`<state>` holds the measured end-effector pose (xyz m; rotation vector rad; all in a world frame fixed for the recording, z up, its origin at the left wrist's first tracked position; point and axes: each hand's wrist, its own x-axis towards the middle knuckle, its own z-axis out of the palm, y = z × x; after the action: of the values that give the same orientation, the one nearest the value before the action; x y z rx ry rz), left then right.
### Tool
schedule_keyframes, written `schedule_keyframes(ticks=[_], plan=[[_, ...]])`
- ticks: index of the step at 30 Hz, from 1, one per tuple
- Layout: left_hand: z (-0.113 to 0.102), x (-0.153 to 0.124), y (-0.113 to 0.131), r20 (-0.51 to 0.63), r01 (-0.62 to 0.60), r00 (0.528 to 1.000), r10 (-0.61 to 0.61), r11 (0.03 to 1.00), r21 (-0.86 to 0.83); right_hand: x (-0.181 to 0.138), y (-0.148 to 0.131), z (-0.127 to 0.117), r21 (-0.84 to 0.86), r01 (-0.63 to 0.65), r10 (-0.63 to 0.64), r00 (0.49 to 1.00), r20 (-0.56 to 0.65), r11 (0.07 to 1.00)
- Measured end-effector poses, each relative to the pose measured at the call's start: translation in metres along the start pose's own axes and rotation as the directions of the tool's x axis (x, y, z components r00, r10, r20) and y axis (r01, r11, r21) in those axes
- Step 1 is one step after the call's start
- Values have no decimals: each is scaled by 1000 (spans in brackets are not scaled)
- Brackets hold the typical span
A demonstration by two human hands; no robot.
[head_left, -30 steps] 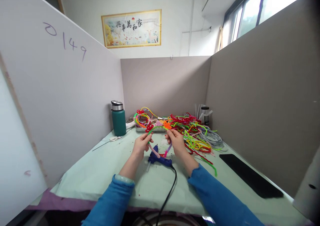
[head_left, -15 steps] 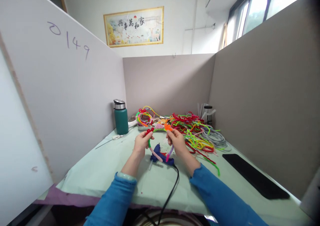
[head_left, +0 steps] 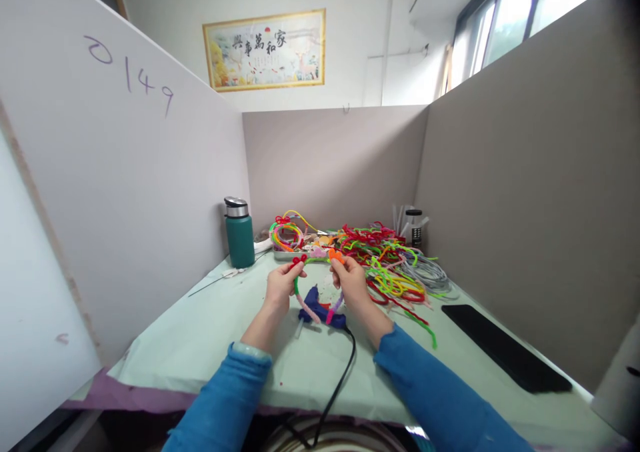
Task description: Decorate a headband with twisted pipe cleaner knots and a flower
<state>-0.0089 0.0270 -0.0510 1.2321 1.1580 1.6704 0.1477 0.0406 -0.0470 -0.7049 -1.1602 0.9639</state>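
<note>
A curved headband wrapped in coloured pipe cleaners [head_left: 307,309] is held up above the table, its two ends pointing down towards me. My left hand [head_left: 281,285] pinches its left side at a red pipe-cleaner flower or bow [head_left: 299,259]. On the other side, my right hand [head_left: 352,283] has thumb and fingers closed at an orange flower [head_left: 335,255]. Between them, a pink-lilac flower [head_left: 317,253] shows along the green top. Below and behind the band lies a blue glue gun [head_left: 314,300], partly covered by it, with a black cord [head_left: 345,372] running to the table's front edge.
A heap of pipe cleaners [head_left: 395,265] spreads at the back right. Coiled finished bands [head_left: 287,235] rest by a tray [head_left: 284,256]. A green bottle [head_left: 240,239] stands back left, a black flat slab [head_left: 503,349] lies right. Partitions [head_left: 335,165] enclose the table.
The view has shifted slightly. Both hands keep their hold on the headband, and the orange flower looks turned a little under my right fingers.
</note>
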Motion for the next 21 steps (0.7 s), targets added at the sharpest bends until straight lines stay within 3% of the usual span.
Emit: schedule_keyframes(ticks=[7, 14, 21], plan=[[0, 2, -3, -25, 14, 1000, -14, 1000, -9, -1, 2, 2, 5, -6, 6, 1000, 9, 1000], [0, 4, -4, 79, 41, 996, -38, 998, -38, 3, 0, -2, 40, -20, 20, 1000, -5, 999], [-1, 2, -1, 51, 21, 998, -21, 1000, -11, 1, -2, -3, 6, 1, -1, 1000, 3, 1000]])
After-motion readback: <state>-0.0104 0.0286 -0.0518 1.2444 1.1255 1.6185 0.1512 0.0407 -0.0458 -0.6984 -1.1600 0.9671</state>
